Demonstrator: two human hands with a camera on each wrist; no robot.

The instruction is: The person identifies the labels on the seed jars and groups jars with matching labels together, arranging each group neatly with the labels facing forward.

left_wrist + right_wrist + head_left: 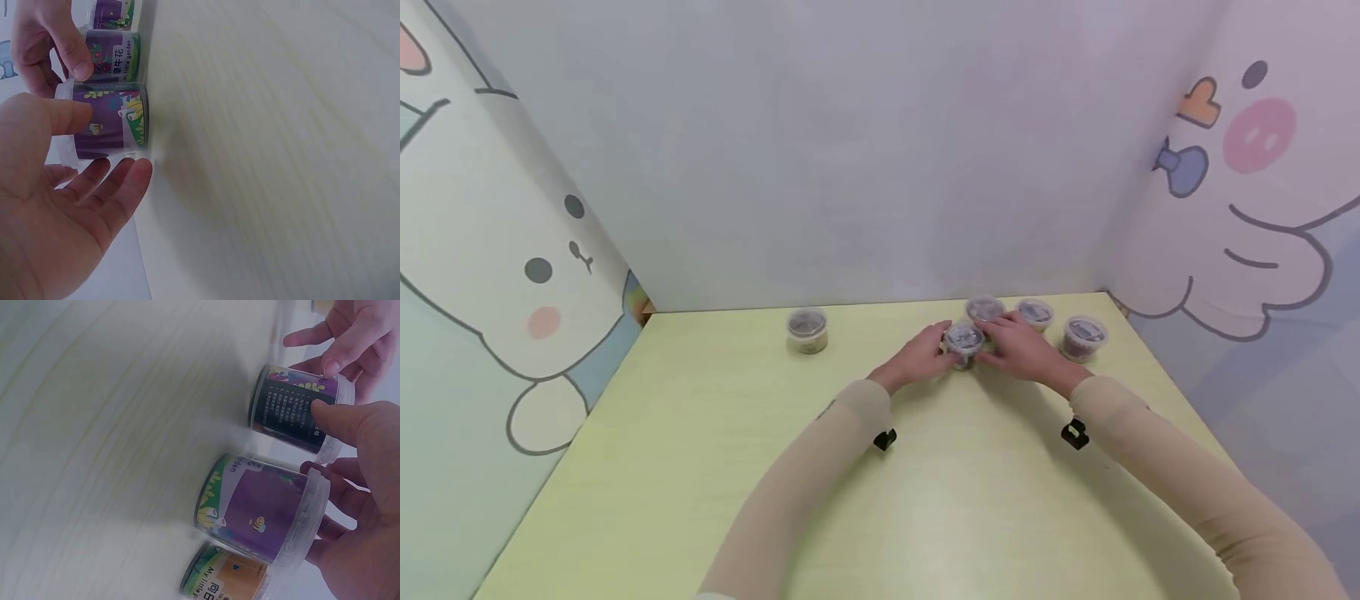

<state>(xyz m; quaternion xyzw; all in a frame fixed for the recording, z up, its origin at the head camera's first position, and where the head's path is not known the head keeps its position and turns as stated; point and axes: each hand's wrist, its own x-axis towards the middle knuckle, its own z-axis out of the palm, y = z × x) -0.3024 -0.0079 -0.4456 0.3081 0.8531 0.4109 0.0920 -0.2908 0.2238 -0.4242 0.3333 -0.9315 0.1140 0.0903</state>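
Note:
Between my two hands stands a small lidded tub (964,340), clear plastic with a purple garden label (106,125) and a dark panel of text (290,403). My left hand (921,358) grips it from the left, thumb on the near side and fingers around the far side. From the right, my right hand (1018,346) holds the same tub, its thumb against the label near the lid. Close by the right hand's fingers are another purple-labelled tub (262,506) and an orange-labelled one (228,575).
Just behind the hands, a lidded tub (985,307) stands near the table's back edge. Two more, a tub (1035,312) and a purple tub (1083,337), stand to the right. A single tub (807,330) sits apart at the left. A pale wall (850,167) rises behind the yellow table (700,433).

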